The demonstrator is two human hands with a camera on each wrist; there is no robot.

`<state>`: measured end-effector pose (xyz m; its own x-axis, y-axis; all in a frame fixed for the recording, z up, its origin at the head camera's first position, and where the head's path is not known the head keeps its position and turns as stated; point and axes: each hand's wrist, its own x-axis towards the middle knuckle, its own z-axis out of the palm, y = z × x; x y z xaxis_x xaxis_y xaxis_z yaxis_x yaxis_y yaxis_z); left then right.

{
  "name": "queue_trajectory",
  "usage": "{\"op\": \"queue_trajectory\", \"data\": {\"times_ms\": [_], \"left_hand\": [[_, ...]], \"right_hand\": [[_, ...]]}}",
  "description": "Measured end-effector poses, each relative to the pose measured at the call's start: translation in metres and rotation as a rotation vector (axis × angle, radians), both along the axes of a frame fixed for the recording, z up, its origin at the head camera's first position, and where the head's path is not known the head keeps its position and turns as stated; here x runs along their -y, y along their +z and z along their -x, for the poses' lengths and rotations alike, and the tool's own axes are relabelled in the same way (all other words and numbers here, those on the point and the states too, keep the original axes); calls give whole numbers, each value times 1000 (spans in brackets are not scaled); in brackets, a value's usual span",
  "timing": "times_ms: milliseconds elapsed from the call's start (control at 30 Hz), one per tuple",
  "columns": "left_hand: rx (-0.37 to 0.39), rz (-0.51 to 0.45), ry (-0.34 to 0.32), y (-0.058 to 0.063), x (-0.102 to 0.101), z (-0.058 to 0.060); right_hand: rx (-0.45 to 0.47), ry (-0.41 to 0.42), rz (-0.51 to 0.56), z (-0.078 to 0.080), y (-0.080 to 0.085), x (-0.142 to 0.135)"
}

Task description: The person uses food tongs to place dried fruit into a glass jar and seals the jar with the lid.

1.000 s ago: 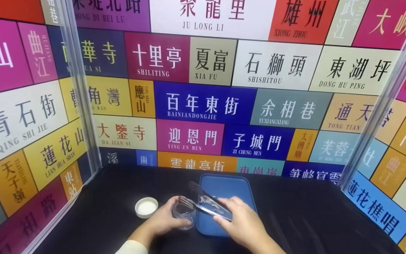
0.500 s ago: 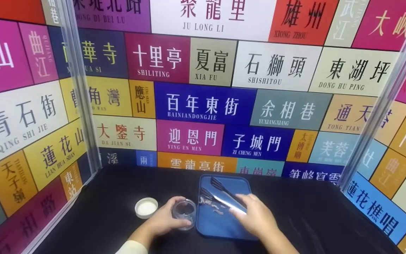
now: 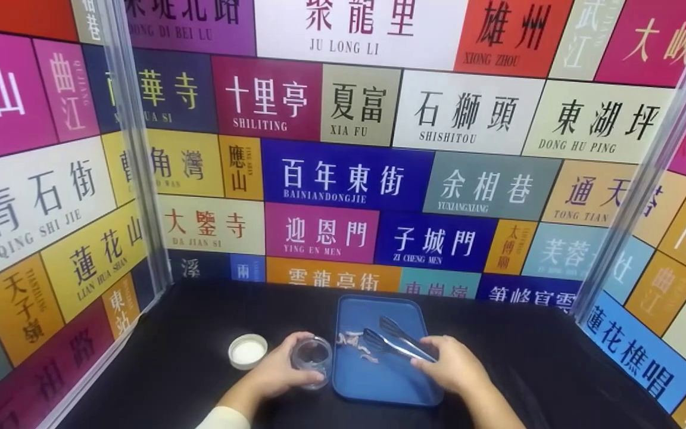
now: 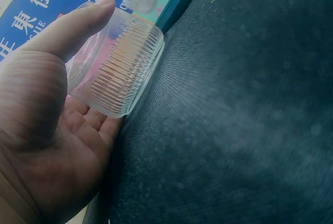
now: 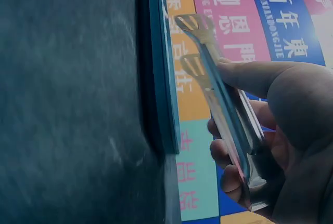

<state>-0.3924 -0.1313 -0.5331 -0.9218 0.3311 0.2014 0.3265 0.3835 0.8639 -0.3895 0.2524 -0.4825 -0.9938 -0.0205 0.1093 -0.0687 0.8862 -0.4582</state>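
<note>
My left hand [image 3: 280,369] holds a clear jar [image 3: 312,360] by its side, thumb and fingers around it, just left of the blue tray [image 3: 390,381]. In the left wrist view the jar [image 4: 127,68] shows ribbed walls. My right hand [image 3: 456,363] grips metal tongs [image 3: 405,345] over the tray. In the right wrist view the arms of the tongs [image 5: 223,104] stand apart, and nothing is visible between their slotted tips. Several small pale pieces [image 3: 355,341] lie on the left part of the tray, close to the tongs' tips.
A round lid [image 3: 247,351], white inside, lies left of the jar on the black-covered table [image 3: 200,333]. Behind the table rises a wall of coloured sign panels [image 3: 343,173]. Clear upright strips [image 3: 140,149] stand at the left and right corners.
My right hand has drawn the tongs away from over the jar to the right, above the tray, and lowered them. My left hand and the jar have stayed in place.
</note>
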Motion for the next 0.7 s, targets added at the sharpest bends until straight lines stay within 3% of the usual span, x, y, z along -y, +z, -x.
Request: {"op": "queue_trajectory", "data": {"times_ms": [233,700], "left_hand": [[0,1,3,0,0,0],[17,-24,-4,-1,-1,1]], "right_hand": [[111,-18,30,4,-4,-10],[89,-21,-29,5,-6,-17]]}}
